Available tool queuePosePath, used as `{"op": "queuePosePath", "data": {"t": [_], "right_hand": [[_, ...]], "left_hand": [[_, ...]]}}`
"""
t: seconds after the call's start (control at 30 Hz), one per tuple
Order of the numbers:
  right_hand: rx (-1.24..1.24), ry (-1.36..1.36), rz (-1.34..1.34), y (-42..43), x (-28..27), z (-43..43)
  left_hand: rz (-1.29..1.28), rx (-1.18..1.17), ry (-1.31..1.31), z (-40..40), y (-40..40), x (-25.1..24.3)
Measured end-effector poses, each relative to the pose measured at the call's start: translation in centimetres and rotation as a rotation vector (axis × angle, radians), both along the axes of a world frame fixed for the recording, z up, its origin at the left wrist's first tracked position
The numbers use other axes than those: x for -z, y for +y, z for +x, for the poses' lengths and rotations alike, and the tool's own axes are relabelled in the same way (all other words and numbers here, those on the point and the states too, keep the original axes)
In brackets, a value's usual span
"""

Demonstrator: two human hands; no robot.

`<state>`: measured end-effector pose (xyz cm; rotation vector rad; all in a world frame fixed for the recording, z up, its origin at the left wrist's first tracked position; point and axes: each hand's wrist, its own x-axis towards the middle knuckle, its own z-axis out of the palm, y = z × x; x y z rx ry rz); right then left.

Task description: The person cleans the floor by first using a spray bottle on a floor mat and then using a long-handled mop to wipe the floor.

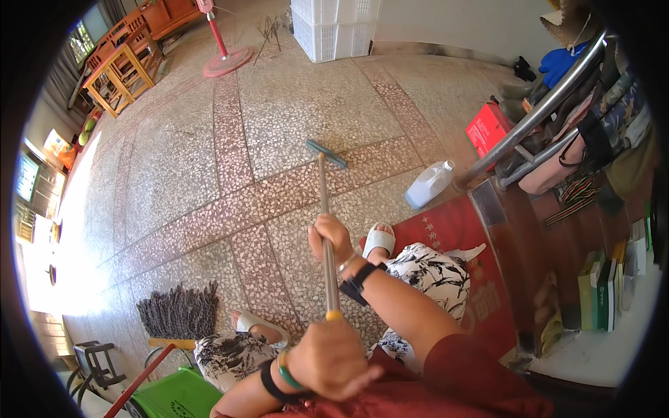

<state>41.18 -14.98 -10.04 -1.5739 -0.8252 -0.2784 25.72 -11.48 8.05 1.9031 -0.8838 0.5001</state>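
Observation:
A long-handled floor cleaning tool, with a metal pole and a narrow teal head, reaches out in front of me. Its head rests on the speckled terrazzo floor; whether it is a squeegee or a flat mop I cannot tell. My right hand is wrapped around the middle of the pole. Closer to my body, my left hand grips the pole's upper end, just behind a yellow collar. The end inside that hand is hidden.
A whitish plastic jug lies by a red mat on my right. Beyond it are a metal railing and a red box. A dark bristle broom head and green cart are at left. Ahead stand white crates and a fan base.

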Motion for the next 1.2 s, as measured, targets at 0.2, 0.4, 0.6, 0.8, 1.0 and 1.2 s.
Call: {"op": "queuePosePath", "data": {"t": [0.2,0.4,0.6,0.8,1.0,1.2], "right_hand": [[-0.046,-0.075,-0.033,-0.9,-2.2,-2.6],[0.020,-0.011,-0.026,-0.2,0.4,2.4],[0.013,-0.098,-0.032,-1.8,-1.5,-2.0],[0.036,0.004,-0.116,-1.4,0.7,2.5],[0.072,-0.078,-0.079,-2.5,1.2,3.0],[0.041,-0.089,-0.080,-2.9,0.4,0.8]], "left_hand": [[-0.108,0.101,0.034,-1.9,0.8,-1.5],[-0.141,0.011,0.016,3.2,0.3,2.2],[-0.138,0.131,0.047,-2.1,-0.1,-0.1],[-0.122,0.055,0.019,2.1,0.9,2.3],[-0.115,0.034,0.003,2.0,-0.5,3.0],[-0.116,0.140,0.064,0.3,0.5,0.9]]}}
